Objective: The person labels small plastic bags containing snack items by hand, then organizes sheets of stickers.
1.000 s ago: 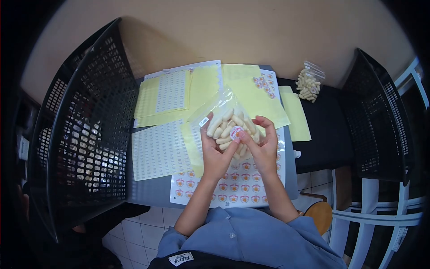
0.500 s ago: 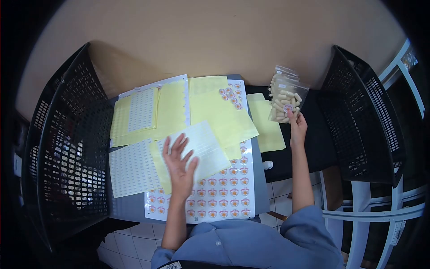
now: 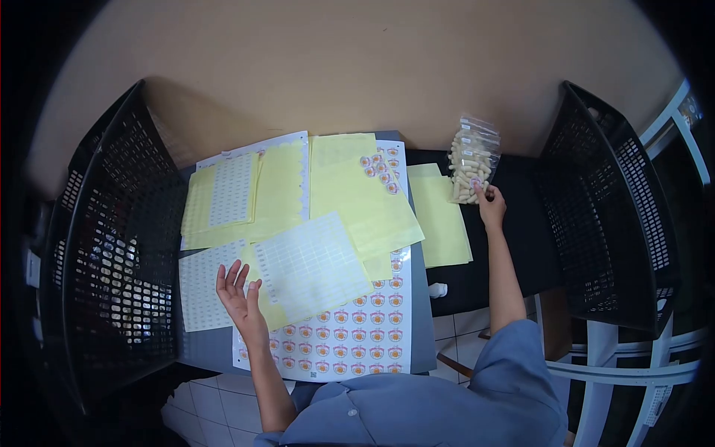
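My right hand pinches the lower edge of a clear zip bag of capsules, which lies over other similar bags in a row. A small round sticker shows on the bag beside my thumb. Over the label sheets at the left, my left hand is raised palm up, fingers apart and holding nothing. Near it are a pale, mostly peeled label sheet and a sheet of small printed labels. Below them lies a large sheet of round orange-and-pink stickers.
Tall black plastic baskets stand at the left and right. Yellow backing sheets cover the grey table, with several cut stickers on top. More yellow sheets and a small white object lie on the black surface.
The bag in my right hand has come down onto the other bags. My left hand has moved left and toward me, off the pale label sheet.
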The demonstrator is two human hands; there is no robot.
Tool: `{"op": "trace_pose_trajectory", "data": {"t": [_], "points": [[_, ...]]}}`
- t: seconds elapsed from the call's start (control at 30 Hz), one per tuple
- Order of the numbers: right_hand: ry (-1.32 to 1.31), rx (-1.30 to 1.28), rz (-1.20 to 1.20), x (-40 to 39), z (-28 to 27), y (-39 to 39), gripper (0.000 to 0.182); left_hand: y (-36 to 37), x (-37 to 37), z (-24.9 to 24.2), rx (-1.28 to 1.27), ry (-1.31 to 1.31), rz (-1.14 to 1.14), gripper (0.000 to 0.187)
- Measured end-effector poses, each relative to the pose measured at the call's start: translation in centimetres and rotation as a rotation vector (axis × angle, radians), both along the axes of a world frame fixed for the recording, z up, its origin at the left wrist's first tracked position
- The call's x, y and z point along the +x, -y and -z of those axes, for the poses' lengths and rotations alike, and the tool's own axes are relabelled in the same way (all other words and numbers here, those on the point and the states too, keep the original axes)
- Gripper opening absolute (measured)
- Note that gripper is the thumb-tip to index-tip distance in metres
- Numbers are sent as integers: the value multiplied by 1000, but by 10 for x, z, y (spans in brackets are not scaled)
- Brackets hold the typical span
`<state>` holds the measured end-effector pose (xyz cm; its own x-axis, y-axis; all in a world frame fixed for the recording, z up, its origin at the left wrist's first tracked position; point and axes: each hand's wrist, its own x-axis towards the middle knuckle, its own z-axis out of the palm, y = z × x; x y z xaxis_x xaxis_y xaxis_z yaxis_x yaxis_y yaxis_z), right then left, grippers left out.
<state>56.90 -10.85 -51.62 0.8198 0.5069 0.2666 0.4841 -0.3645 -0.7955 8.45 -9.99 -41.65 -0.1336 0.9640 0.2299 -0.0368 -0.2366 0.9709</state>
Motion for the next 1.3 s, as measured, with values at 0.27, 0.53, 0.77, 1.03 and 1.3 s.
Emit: {"op": "trace_pose_trajectory", "data": {"t": [0.27,0.53,0.77,1.03,1.3], "points": [[-180,218,-22,-1,5,-2,43,2,-22,-5,45,-31,-69,56],[-87,122,-52,23,28,-1,53,31,-73,-16,231,-165,-293,51],[438,64,146,-41,-36,20,61,87,-179,-45,865,-336,-833,36],[409,446,-613,-269,-213,-55,13,103,-309,-170,1113,-292,-1075,23],[675,1078,-1224,-524,-345,-108,14,12,-404,-278,956,-850,-593,33]]}}
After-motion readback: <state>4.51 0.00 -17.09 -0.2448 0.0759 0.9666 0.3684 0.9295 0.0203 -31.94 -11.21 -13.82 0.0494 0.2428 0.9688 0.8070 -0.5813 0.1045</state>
